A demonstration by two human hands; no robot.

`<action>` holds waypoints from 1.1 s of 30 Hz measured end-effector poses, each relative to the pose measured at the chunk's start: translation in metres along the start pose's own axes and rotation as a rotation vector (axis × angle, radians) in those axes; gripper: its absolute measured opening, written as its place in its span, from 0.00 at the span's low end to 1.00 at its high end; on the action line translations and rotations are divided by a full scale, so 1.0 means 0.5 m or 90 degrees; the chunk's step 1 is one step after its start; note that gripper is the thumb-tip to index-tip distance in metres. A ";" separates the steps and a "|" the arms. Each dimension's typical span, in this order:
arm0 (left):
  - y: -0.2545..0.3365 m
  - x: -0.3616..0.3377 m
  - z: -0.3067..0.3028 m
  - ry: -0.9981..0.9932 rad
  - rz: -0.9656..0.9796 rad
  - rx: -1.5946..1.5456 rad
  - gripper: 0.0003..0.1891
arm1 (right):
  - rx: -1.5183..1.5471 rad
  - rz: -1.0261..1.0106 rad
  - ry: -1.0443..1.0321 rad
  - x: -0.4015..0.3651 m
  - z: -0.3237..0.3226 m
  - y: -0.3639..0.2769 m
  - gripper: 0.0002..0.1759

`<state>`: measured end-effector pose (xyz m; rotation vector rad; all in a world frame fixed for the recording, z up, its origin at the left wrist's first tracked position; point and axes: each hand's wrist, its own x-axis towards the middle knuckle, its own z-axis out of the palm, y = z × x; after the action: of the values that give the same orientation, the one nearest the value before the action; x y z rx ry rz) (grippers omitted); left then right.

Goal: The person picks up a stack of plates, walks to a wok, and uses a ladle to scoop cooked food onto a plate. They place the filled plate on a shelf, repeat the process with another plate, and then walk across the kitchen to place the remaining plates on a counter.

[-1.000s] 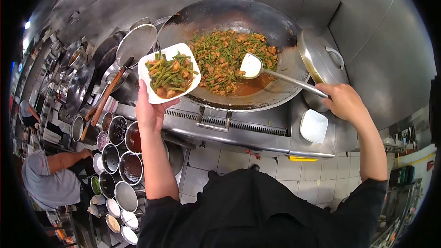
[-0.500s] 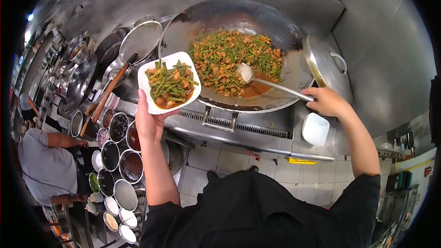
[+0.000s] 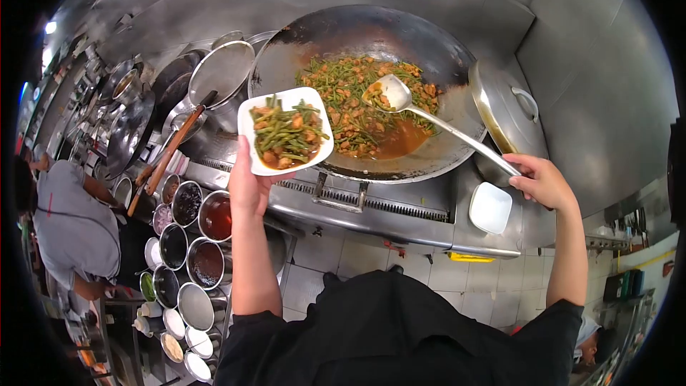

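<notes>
My left hand (image 3: 248, 184) holds a white square bowl (image 3: 323, 155) from below, beside the wok's near left edge. Green beans and meat pieces (image 3: 289, 132) in brown sauce lie in the bowl. In my right hand (image 3: 541, 180) is the end of a long metal ladle (image 3: 464, 137). The ladle's head is over the large wok (image 3: 446, 57), with a little food at its left side. More beans and meat (image 3: 346, 89) fill the middle of the wok, with reddish sauce pooled at the near side. An empty white bowl (image 3: 490, 208) sits on the steel counter below my right hand.
A metal lid (image 3: 504, 104) leans at the wok's right. Left of the wok are a round strainer (image 3: 221, 71), wooden-handled tools (image 3: 171, 146) and several sauce containers (image 3: 174, 245). A person in grey (image 3: 77, 214) stands at far left. Part of another person (image 3: 587, 336) shows at lower right.
The ladle's head has risen from the food and now tilts with some food in it. My right hand has moved right and down. The left bowl has shifted right.
</notes>
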<state>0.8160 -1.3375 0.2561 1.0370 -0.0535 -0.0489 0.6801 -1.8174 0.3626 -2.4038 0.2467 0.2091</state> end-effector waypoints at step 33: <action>-0.088 0.036 0.048 -0.038 -0.021 -0.024 0.29 | -0.312 -0.296 0.242 -0.185 -0.021 -0.135 0.29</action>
<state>0.8318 -1.3817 0.2305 0.9983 -0.0897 -0.1110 0.6071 -1.7636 0.4330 -2.8903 -0.2259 -0.4537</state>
